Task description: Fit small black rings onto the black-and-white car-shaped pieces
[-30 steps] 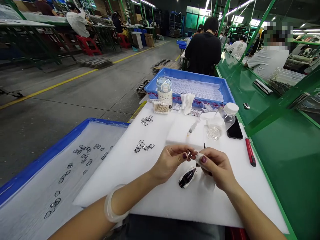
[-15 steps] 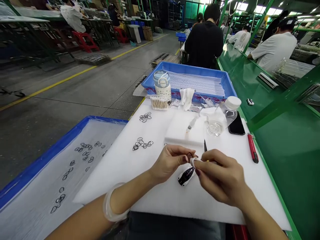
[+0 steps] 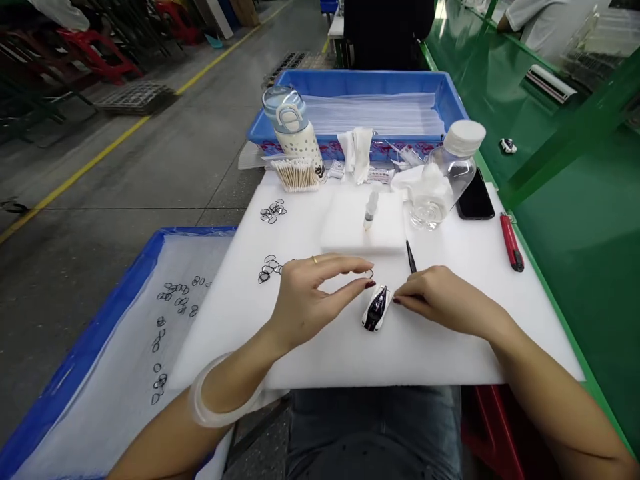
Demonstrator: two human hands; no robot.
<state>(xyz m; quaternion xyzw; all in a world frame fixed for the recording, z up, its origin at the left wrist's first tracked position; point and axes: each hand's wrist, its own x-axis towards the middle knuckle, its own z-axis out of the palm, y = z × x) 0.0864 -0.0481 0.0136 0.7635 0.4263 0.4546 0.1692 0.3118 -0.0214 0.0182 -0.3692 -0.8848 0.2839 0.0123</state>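
Note:
My left hand pinches a small thin black ring between thumb and fingertips, above the white foam sheet. Just below the ring lies a small white-and-black toy car. At the car's right side is my right hand, its fingers closed together; what they hold, if anything, is hidden. A dark pointed tool lies behind that hand, its near end covered by it. Two groups of black rings, the far rings and the near rings, rest left on the foam.
A small syringe-like tube lies on a foam block. Behind stand cotton swabs, a lidded cup, a clear bottle and a blue tray. A phone and red cutter lie right.
My hands have moved apart. The ring shows clearly in my left fingertips; the white piece on my right fingers is out of sight. The car is turned more upright in view, which has tilted down.

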